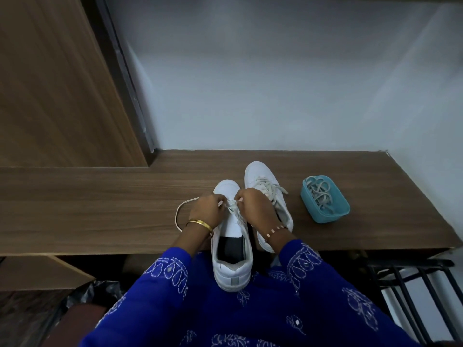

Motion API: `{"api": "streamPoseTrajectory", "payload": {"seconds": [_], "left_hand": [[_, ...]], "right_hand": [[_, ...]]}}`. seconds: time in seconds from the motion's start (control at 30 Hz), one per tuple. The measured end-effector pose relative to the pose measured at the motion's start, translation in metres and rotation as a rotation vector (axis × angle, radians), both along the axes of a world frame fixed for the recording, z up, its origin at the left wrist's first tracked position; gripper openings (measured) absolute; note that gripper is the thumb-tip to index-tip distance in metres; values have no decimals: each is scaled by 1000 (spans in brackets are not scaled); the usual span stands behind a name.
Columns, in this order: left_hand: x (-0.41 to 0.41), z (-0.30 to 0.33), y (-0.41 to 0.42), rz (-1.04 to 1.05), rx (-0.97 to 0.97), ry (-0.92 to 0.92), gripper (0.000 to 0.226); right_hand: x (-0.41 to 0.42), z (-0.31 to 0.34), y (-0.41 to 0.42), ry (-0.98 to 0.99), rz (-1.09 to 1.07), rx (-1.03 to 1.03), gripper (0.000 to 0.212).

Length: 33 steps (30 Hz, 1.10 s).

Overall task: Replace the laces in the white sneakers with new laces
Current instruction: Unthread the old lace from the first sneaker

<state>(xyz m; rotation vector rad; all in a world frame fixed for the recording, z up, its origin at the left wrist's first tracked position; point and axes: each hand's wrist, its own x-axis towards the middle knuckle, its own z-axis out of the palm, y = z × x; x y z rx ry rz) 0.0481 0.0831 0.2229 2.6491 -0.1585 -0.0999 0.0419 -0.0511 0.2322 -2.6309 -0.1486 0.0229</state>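
Two white sneakers stand on a wooden shelf. The near sneaker points away from me, its heel hanging over the front edge. My left hand and my right hand sit over its eyelets, each pinching a strand of the white lace. A loop of that lace trails out to the left on the wood. The far sneaker lies to the right, laced with a greyish lace. A teal tub to its right holds a bundle of laces.
The wooden shelf runs left to right against a pale wall. A tall wooden panel rises at the back left. A black metal rack stands lower right, below the shelf edge.
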Motion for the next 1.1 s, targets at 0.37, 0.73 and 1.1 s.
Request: {"api": "streamPoseTrajectory", "payload": {"seconds": [0.37,0.73,1.1], "left_hand": [[-6,3,4,42,-130,36,20],[-16,-1,9,70,-247,21,8],[-13,1,5,1,-45,-10,10]], "right_hand": [[0,-19,11,30,70,-123,18],[-6,-26,8,54,-205,154,18],[4,-23,6,1,59,-125,15]]}}
